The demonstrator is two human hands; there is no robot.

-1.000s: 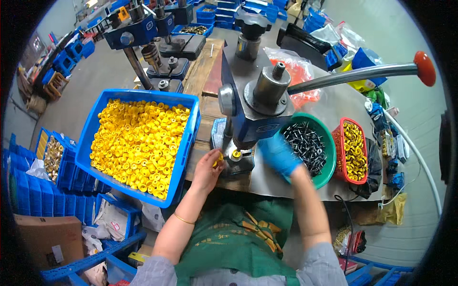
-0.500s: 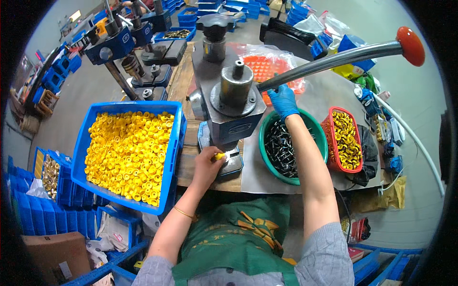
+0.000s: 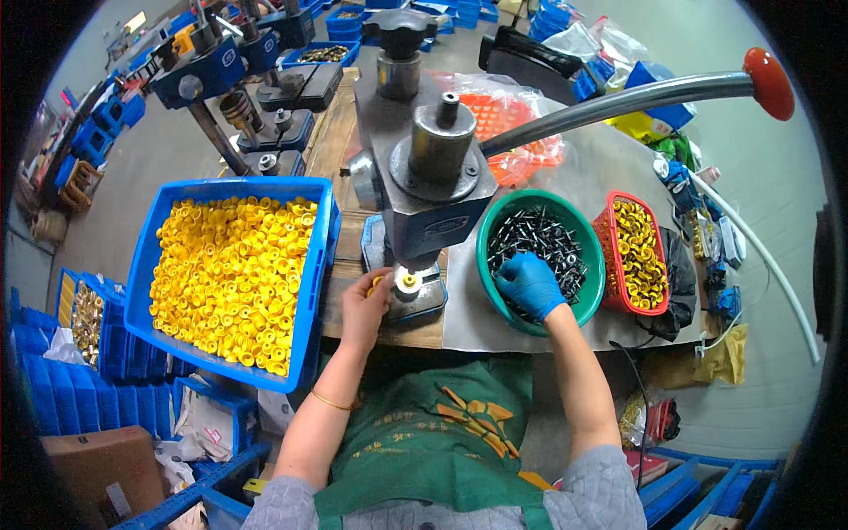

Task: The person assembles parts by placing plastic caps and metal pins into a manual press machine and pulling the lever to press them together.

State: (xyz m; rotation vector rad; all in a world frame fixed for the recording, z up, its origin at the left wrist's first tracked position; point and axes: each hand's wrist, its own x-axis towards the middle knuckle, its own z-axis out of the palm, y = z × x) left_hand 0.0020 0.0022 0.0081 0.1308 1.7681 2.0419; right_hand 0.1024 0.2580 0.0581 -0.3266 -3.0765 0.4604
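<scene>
Blue-gloved right hand (image 3: 528,284) grasps dark screws (image 3: 539,243); left hand (image 3: 365,305) pinches yellow cap (image 3: 407,283).

one blue crate (image 3: 311,291), one green bowl (image 3: 485,231), one red basket (image 3: 606,265), two hands (image 3: 367,302)

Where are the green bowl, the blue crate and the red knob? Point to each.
green bowl (image 3: 484,265): head view, left rim.
blue crate (image 3: 311,291): head view, right wall.
red knob (image 3: 768,82): head view, middle of the knob.
</scene>
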